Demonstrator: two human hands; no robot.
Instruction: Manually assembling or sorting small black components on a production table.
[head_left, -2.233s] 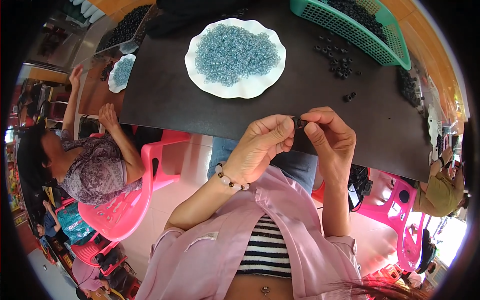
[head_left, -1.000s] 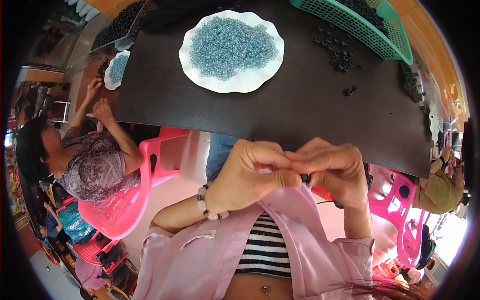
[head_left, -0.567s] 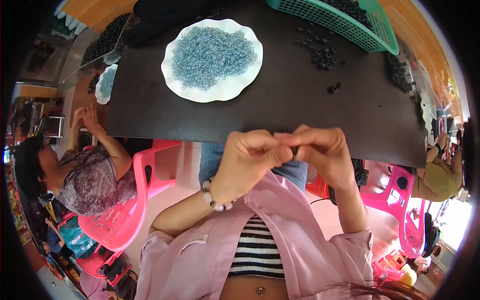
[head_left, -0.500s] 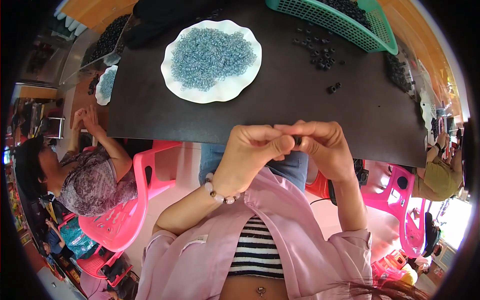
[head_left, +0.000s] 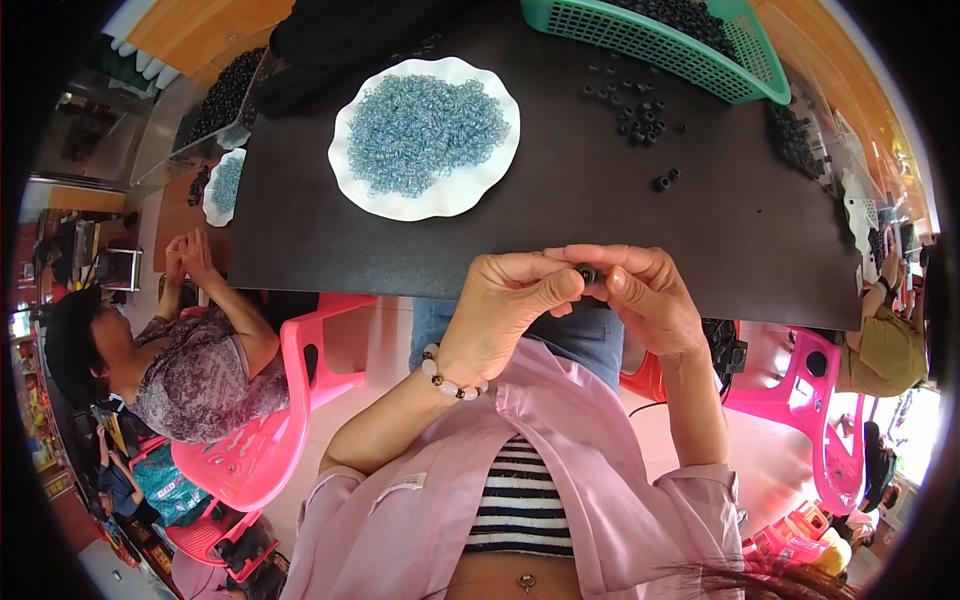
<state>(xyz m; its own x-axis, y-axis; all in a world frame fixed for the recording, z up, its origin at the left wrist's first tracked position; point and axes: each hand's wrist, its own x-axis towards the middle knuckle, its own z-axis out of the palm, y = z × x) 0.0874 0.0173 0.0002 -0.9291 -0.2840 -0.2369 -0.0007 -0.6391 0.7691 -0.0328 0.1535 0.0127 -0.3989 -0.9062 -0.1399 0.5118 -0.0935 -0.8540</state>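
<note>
Just over the table's near edge, my left hand point(head_left: 512, 298) and my right hand point(head_left: 657, 300) meet, thumbs and fingers pinched round a small black cylindrical piece point(head_left: 588, 273). A dark round end of it shows between the fingertips; the rest is covered by them. Beyond my hands lies a wavy-edged white plate point(head_left: 440, 209), heaped with tiny clear bluish coil-like pieces point(head_left: 425, 135). Loose black cylindrical pieces point(head_left: 640, 128) are scattered on the table to the plate's right, and a few point(head_left: 664, 181) lie nearer my right hand.
A green perforated basket point(head_left: 655, 48) full of black pieces stands at the far right of the dark table point(head_left: 400, 255). Black cloth point(head_left: 345, 45) lies at the far left. One person point(head_left: 200, 385) sits left on a pink chair point(head_left: 250, 465); another point(head_left: 885, 345) is at the right.
The black piece shows more between my fingertips, and my right fingers have shifted slightly around it. The whole view has moved a little, so the table and plate appear lower.
</note>
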